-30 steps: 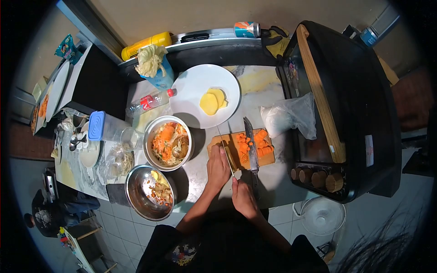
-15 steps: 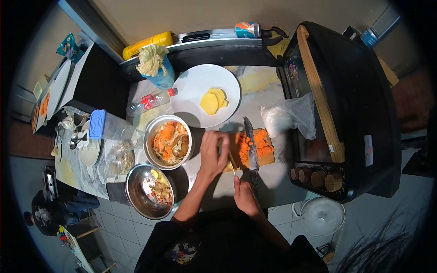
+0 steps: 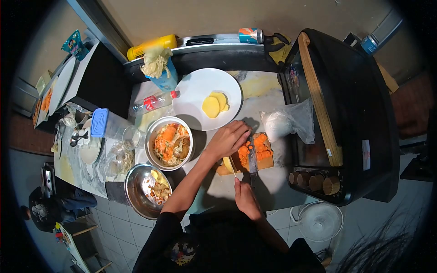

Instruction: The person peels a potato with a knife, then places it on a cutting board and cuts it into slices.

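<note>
The cutting board (image 3: 267, 162) lies near the front edge of the counter (image 3: 211, 193), with a bare strip between the two. Over the board's far left part is the left hand (image 3: 231, 139), its fingers bent and close together; whether they grip anything I cannot tell. At the board's near edge, the right hand (image 3: 247, 198) has its fingers closed around the handle of a thin knife (image 3: 235, 173), whose blade is mostly hidden. Beside that blade, at the board's left side, is a yellow piece (image 3: 227, 164).

A large knife (image 3: 253, 157) lies across the board, its handle jutting past the near edge, with carrot pieces (image 3: 263, 148) on both sides of it. The plastic bag (image 3: 291, 120) sits just off the board's far right corner, crowding that side; further right stands the oven (image 3: 350, 118). Left of the board, beyond a narrow gap, is the pot (image 3: 149, 145), and nearer the front a steel bowl (image 3: 136, 193). Beyond the board lies the white plate (image 3: 189, 98) with yellow slices (image 3: 211, 107); open marble runs right of it.
</note>
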Tool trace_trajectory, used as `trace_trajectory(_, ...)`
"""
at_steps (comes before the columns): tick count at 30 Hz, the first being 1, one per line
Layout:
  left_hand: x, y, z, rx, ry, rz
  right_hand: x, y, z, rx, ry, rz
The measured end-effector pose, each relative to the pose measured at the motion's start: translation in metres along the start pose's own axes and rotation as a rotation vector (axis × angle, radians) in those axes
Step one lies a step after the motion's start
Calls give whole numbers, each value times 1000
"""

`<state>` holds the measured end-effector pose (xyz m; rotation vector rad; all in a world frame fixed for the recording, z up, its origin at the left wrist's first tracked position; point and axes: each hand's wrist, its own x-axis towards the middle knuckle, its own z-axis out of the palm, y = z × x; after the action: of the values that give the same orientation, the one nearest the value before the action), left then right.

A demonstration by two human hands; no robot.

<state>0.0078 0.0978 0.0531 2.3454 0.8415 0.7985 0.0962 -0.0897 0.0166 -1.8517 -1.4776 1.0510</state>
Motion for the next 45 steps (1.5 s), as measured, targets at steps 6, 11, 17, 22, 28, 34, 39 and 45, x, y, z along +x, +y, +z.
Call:
trace_trajectory(6,3,3,-5,-52,53,16,0,-6,-6,-39,-16,29)
trace_trajectory(11,0,-3,2,-23,18,96,1,-9,-10,-71,-110,122)
trace_trajectory(17,0,-5,2,-72,43,81,2,-14,-12,-121,-59,108)
trace_trajectory(22,4,1,-9,-100,82,58,1,-15,-13,-157,-30,100)
trace_trajectory(28,1,-5,-4,-50,65,50,3,-15,-14,-150,5,59)
trace_trajectory(34,7,-2,-5,-71,63,74,3,-18,-18,-138,-11,84)
trace_trajectory(39,3,-6,-2,-92,-12,-14,4,-22,-20,-177,-25,93)
trace_trajectory(45,5,4,-9,-216,255,62,4,-20,-21,-153,0,58)
